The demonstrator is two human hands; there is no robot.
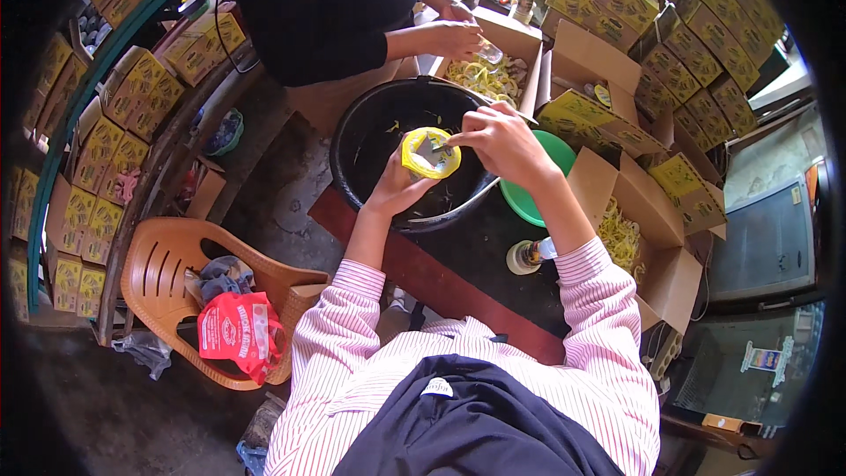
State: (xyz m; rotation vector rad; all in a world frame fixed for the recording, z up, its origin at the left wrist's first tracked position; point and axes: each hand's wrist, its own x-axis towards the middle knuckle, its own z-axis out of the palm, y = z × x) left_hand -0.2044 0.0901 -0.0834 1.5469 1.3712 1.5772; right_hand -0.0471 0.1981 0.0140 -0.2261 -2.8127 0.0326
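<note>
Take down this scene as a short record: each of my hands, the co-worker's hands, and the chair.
Left hand: holding a yellow-rimmed container above the black tub
Right hand: fingers at the container's rim; any object gripped is unclear
Co-worker's hands: holding a clear container by yellow strips
Chair: orange-brown plastic, red bag on it

Near the frame's centre, the left hand curls in a grip; the right hand, partly curled, angles leftward.
</note>
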